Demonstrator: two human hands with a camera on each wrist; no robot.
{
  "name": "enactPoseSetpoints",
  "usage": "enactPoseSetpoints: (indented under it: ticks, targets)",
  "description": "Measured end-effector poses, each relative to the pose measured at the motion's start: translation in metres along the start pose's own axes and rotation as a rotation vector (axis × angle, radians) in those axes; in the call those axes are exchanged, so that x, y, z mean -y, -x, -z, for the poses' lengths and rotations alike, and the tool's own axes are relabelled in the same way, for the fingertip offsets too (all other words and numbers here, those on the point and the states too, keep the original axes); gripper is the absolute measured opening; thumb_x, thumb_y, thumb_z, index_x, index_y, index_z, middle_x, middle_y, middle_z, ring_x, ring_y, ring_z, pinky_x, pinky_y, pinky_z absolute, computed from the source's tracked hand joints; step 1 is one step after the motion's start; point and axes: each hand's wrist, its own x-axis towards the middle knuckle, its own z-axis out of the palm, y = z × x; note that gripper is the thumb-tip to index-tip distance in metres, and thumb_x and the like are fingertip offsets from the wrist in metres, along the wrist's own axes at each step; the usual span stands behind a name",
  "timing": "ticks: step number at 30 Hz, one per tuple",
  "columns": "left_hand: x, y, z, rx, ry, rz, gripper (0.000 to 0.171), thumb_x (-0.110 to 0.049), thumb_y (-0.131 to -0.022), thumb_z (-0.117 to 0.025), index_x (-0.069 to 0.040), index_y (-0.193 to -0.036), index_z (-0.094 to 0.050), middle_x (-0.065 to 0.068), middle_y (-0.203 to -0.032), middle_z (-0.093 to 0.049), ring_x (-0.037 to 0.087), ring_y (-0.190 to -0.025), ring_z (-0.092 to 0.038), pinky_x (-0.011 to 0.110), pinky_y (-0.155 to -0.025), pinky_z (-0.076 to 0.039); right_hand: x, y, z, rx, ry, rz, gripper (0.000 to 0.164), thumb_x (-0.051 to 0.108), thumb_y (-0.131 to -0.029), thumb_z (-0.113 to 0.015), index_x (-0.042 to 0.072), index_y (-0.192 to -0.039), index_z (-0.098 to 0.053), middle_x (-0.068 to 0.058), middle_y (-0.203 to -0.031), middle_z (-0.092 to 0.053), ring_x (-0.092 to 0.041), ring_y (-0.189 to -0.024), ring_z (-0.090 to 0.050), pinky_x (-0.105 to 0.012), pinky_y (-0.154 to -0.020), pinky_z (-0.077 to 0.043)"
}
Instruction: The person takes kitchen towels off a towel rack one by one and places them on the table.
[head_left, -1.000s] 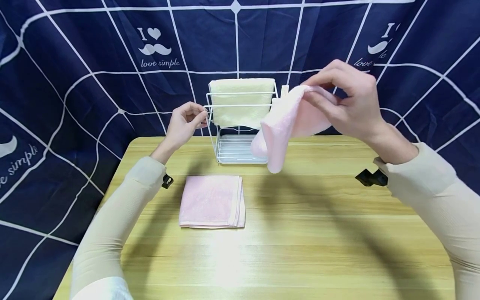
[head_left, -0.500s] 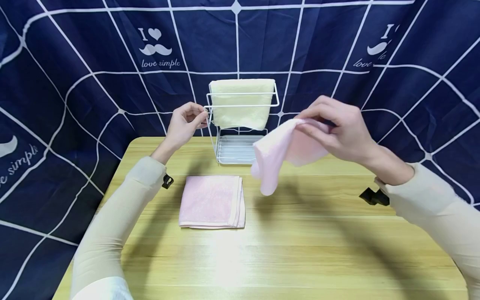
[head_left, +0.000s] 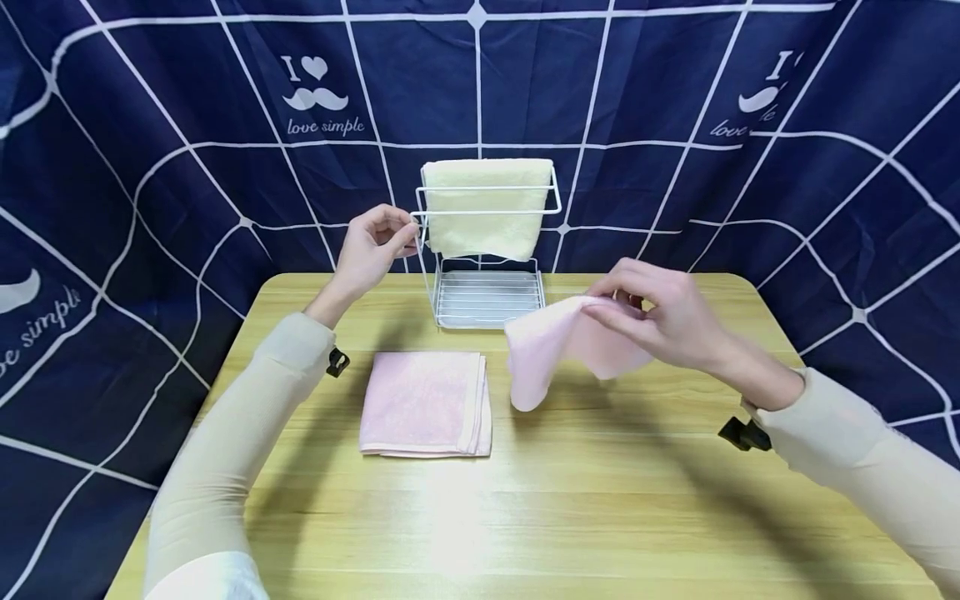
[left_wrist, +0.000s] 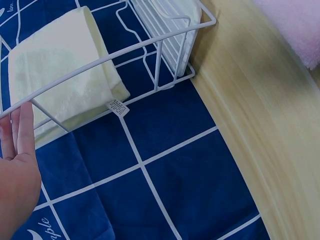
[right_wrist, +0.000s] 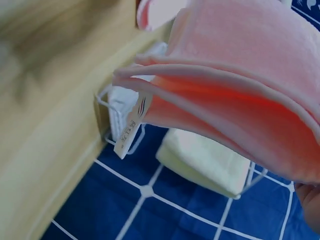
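Pink towel [head_left: 543,350] is in my right hand [head_left: 667,321]: thumb and fingers pinch it by the top edge. Cloth hangs from the pinch, down and to the left of my fingertips, one lobe on the left and another under the palm side. It's in front of the rack and right of centre, over the table, shadow on the wood below. Right wrist view: layers gape along the edge, a printed white label [right_wrist: 132,125] sticks out, my fingers just enter at the right border.

Left hand [head_left: 375,242] is up at the white wire rack [head_left: 487,212], thumb and fingers pinching the front left corner of its upper rail. Held towel is well apart from that hand.

On the rack: cream towel [head_left: 483,237], folded over the rear, hanging behind the front rail, small printed tag [left_wrist: 118,107] at its lower edge. Slatted tray [head_left: 491,298] sits at the rack's base, below that towel.

Second pink towel, the folded one [head_left: 420,404], lies flat on the table [head_left: 600,517], left of the held one, in front of the rack. Navy curtain [head_left: 420,75] with white grid lines behind everything.
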Motion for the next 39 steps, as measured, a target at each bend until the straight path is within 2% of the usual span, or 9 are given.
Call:
enactPoseSetpoints:
  ticks: [3, 6, 9, 12, 19, 29, 39]
  targets:
    - [-0.001, -0.001, 0.000, -0.001, 0.000, 0.003, 0.011, -0.002, -0.102, -0.066, 0.008, -0.108, -0.064, -0.003, -0.085, -0.071, 0.011, -0.079, -0.072, 0.028, -0.083, -0.070, 0.001, 0.010, -0.004, 0.019, 0.006, -0.032, 0.021, 0.031, -0.098, -0.078, 0.012, -0.090, -0.077, 0.006, -0.070, -0.056, -0.001, -0.065, -0.044, -0.010, -0.056, -0.032]
    - [-0.001, -0.001, 0.000, -0.005, 0.015, 0.012, 0.008, 0.000, -0.102, -0.066, 0.007, -0.106, -0.065, -0.002, -0.086, -0.071, 0.011, -0.079, -0.072, 0.027, -0.082, -0.070, 0.002, 0.018, -0.007, 0.046, 0.006, -0.056, 0.008, 0.018, -0.091, -0.084, 0.013, -0.091, -0.077, 0.007, -0.070, -0.058, -0.001, -0.064, -0.045, -0.012, -0.054, -0.033]
    - [-0.001, -0.001, 0.000, -0.006, 0.021, 0.017, 0.008, 0.000, -0.102, -0.066, 0.006, -0.106, -0.065, 0.000, -0.087, -0.072, 0.010, -0.079, -0.072, 0.026, -0.082, -0.070, 0.003, 0.024, -0.012, 0.069, -0.011, -0.067, 0.016, 0.004, -0.082, -0.087, 0.014, -0.091, -0.077, 0.009, -0.071, -0.061, -0.002, -0.062, -0.046, -0.012, -0.052, -0.035]
    - [-0.001, -0.001, 0.000, -0.004, 0.018, 0.017, 0.010, -0.001, -0.102, -0.066, 0.007, -0.107, -0.065, 0.000, -0.088, -0.072, 0.010, -0.079, -0.072, 0.024, -0.081, -0.069, 0.004, 0.029, -0.016, 0.092, -0.032, -0.073, 0.024, -0.003, -0.078, -0.087, 0.016, -0.090, -0.077, 0.010, -0.072, -0.061, -0.002, -0.062, -0.046, -0.011, -0.052, -0.035]
    - [-0.003, -0.001, 0.000, -0.006, 0.000, 0.012, 0.009, 0.000, -0.102, -0.066, 0.007, -0.108, -0.065, -0.004, -0.088, -0.072, 0.009, -0.079, -0.072, 0.026, -0.081, -0.070, 0.009, 0.040, -0.022, 0.153, -0.037, -0.098, 0.022, 0.002, -0.083, -0.084, 0.021, -0.090, -0.076, 0.014, -0.072, -0.059, 0.003, -0.062, -0.045, -0.007, -0.053, -0.036]
    - [-0.003, -0.001, 0.001, 0.000, 0.018, 0.019, 0.010, 0.001, -0.102, -0.066, 0.009, -0.108, -0.064, -0.001, -0.089, -0.072, 0.010, -0.080, -0.072, 0.028, -0.083, -0.070, 0.018, 0.062, -0.026, 0.213, -0.060, -0.176, 0.031, -0.002, -0.081, -0.085, 0.025, -0.091, -0.074, 0.018, -0.073, -0.056, 0.005, -0.064, -0.044, -0.006, -0.053, -0.036]
    - [-0.003, -0.001, 0.001, -0.001, 0.014, 0.017, 0.015, -0.003, -0.102, -0.067, 0.009, -0.109, -0.064, -0.004, -0.088, -0.072, 0.009, -0.080, -0.072, 0.026, -0.082, -0.069, 0.034, 0.072, -0.027, 0.258, -0.104, -0.199, 0.034, 0.000, -0.082, -0.084, 0.030, -0.092, -0.072, 0.023, -0.076, -0.055, 0.008, -0.065, -0.044, -0.004, -0.053, -0.036]
